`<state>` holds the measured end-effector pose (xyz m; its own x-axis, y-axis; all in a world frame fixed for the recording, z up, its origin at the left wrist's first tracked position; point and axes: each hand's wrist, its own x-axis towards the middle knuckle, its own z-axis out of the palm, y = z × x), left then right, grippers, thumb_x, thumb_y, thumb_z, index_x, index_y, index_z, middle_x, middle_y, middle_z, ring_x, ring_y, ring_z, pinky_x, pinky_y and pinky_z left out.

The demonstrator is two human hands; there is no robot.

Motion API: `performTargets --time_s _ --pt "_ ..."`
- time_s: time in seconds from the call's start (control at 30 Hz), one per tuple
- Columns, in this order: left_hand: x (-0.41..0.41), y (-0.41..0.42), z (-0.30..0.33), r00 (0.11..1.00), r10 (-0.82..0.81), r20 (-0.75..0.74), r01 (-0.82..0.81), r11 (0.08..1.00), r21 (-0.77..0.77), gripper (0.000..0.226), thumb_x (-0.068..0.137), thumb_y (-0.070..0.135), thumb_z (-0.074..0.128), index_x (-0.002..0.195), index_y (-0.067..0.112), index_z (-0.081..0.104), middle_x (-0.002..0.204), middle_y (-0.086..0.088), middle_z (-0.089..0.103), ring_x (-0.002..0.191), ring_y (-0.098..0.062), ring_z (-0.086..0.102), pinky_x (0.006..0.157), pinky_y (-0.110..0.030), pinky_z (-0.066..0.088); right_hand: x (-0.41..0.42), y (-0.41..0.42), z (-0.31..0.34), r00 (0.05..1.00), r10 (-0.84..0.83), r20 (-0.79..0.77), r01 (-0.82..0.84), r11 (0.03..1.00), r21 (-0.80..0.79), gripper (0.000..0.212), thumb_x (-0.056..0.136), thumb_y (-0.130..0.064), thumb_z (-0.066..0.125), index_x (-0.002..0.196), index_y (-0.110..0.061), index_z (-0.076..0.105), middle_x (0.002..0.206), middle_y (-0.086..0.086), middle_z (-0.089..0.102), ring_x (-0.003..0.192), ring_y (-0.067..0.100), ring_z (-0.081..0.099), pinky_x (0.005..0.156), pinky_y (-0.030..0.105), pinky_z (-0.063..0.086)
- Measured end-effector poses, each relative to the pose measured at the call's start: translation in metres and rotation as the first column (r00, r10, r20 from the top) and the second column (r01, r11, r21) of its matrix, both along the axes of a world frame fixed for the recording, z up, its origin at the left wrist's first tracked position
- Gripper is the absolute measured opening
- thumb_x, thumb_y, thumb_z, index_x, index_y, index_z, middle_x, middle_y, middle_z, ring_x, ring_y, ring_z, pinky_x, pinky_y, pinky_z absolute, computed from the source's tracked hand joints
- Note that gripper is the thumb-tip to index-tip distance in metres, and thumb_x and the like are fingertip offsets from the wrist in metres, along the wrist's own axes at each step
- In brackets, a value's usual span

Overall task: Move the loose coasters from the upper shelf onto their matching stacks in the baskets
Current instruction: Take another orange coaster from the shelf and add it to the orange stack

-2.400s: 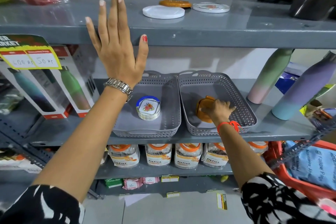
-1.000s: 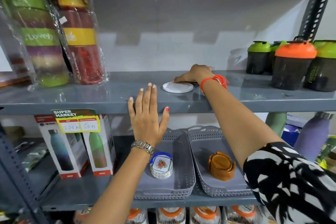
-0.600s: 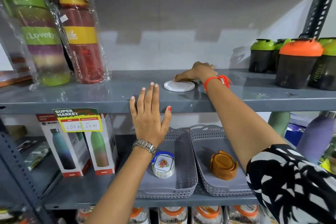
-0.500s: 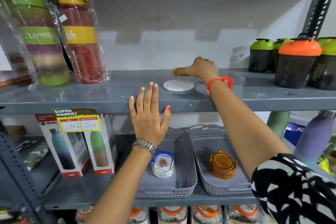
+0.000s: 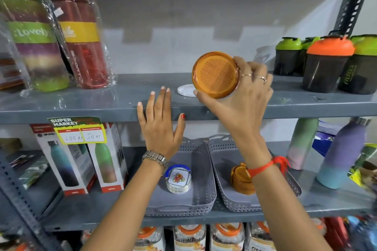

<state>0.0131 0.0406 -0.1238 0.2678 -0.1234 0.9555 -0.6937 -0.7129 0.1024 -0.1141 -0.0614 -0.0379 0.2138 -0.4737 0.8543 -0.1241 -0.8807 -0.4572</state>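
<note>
My right hand (image 5: pixel 242 98) holds a round orange coaster (image 5: pixel 215 74) tilted up, just above the front edge of the upper shelf (image 5: pixel 102 108). A white coaster (image 5: pixel 184 90) lies on that shelf, partly hidden behind the orange one. My left hand (image 5: pixel 161 126) rests flat and open against the shelf's front edge. Below, the left grey basket (image 5: pixel 202 169) holds a stack of white floral coasters with a blue rim (image 5: pixel 178 178). The right grey basket (image 5: pixel 222 171) holds an orange coaster stack (image 5: pixel 239 179), partly hidden by my right wrist.
Wrapped bottles (image 5: pixel 79 32) stand at the upper shelf's left, shaker cups (image 5: pixel 326 63) at its right. On the lower shelf are boxed bottles (image 5: pixel 106 161) at left and pastel bottles (image 5: pixel 342 153) at right. Jars (image 5: pixel 189 236) fill the shelf beneath.
My right hand has picked the orange coaster off the upper shelf and lifted it toward me, tilted up. The left hand has stayed against the shelf edge.
</note>
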Motion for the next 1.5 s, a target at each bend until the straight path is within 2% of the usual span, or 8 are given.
performTargets --time_s 0.2,0.37,0.5,0.63,0.73,0.9,1.1,1.5 --pt "0.002 -0.001 -0.001 0.999 0.039 0.012 -0.039 0.999 0.007 0.06 0.092 0.046 0.027 0.141 0.012 0.03 0.144 -0.005 0.04 0.134 -0.021 0.03 0.115 -0.039 0.001 -0.028 0.017 -0.015 0.991 0.046 0.129 -0.034 0.995 -0.095 0.091 0.057 -0.071 0.069 0.125 -0.013 0.057 0.117 0.011 0.053 0.107 0.024 0.046 0.087 0.041 0.041" --pt "0.002 -0.002 -0.002 1.0 0.023 0.016 -0.023 1.0 -0.01 0.059 0.092 0.045 0.027 0.141 0.012 0.029 0.144 -0.005 0.04 0.134 -0.021 0.029 0.115 -0.039 0.001 -0.033 0.019 -0.022 0.994 0.09 0.065 -0.086 0.994 -0.062 0.09 0.055 -0.071 0.069 0.124 -0.014 0.057 0.115 0.009 0.052 0.106 0.024 0.048 0.087 0.037 0.04" --pt "0.001 0.0 -0.002 0.999 0.035 0.024 -0.035 0.999 0.014 0.059 0.093 0.044 0.03 0.141 0.011 0.03 0.145 -0.005 0.038 0.136 -0.022 0.027 0.115 -0.041 0.001 -0.033 0.002 -0.039 0.975 0.219 -0.031 -0.212 0.965 0.154 0.091 0.045 -0.071 0.067 0.121 -0.023 0.056 0.113 0.001 0.047 0.112 0.02 0.046 0.095 0.038 0.043" --pt "0.001 -0.001 -0.006 0.998 0.048 0.031 -0.05 0.998 0.044 0.056 0.097 0.042 0.022 0.143 0.01 0.025 0.146 -0.007 0.035 0.137 -0.025 0.021 0.115 -0.04 -0.005 -0.045 -0.028 -0.071 0.875 0.474 -0.095 -0.4 0.82 0.41 0.075 0.035 -0.065 0.075 0.105 -0.047 0.052 0.106 -0.012 0.046 0.108 0.015 0.052 0.096 0.035 0.047" --pt "0.002 -0.001 -0.008 0.998 0.045 0.045 -0.047 0.998 0.039 0.056 0.097 0.04 0.022 0.143 0.009 0.025 0.147 -0.007 0.034 0.138 -0.026 0.02 0.115 -0.041 -0.006 -0.055 -0.046 -0.101 0.82 0.555 -0.143 -0.424 0.755 0.501 0.081 0.035 -0.061 0.077 0.11 -0.04 0.055 0.112 -0.002 0.052 0.103 0.009 0.057 0.091 0.029 0.047" --pt "0.004 -0.003 -0.008 0.997 0.044 0.066 -0.045 0.999 0.015 0.056 0.097 0.04 0.02 0.143 0.009 0.025 0.146 -0.007 0.036 0.137 -0.026 0.021 0.115 -0.039 -0.007 -0.044 -0.082 -0.156 0.83 0.35 -0.434 -0.096 0.856 0.508 0.098 0.033 -0.072 0.064 0.116 -0.02 0.062 0.112 0.009 0.055 0.109 0.024 0.05 0.096 0.037 0.045" --pt "0.008 -0.004 -0.01 0.991 0.067 0.116 -0.067 0.998 -0.002 0.055 0.096 0.039 0.025 0.141 0.009 0.032 0.143 -0.004 0.041 0.135 -0.023 0.026 0.115 -0.039 -0.003 -0.001 -0.132 -0.217 0.637 0.206 -0.743 0.357 0.775 0.521 0.09 0.057 -0.062 0.073 0.124 -0.004 0.055 0.14 0.021 0.039 0.13 0.042 0.033 0.106 0.057 0.032" --pt "0.011 -0.004 -0.011 0.981 0.121 0.153 -0.12 0.993 -0.015 0.056 0.094 0.04 0.025 0.138 0.01 0.039 0.141 -0.004 0.044 0.133 -0.023 0.028 0.115 -0.036 -0.003 0.034 -0.155 -0.246 0.289 0.14 -0.947 0.505 0.818 0.275 0.09 0.071 -0.062 0.067 0.141 -0.012 0.039 0.153 0.015 0.027 0.143 0.035 0.015 0.112 0.062 0.018"
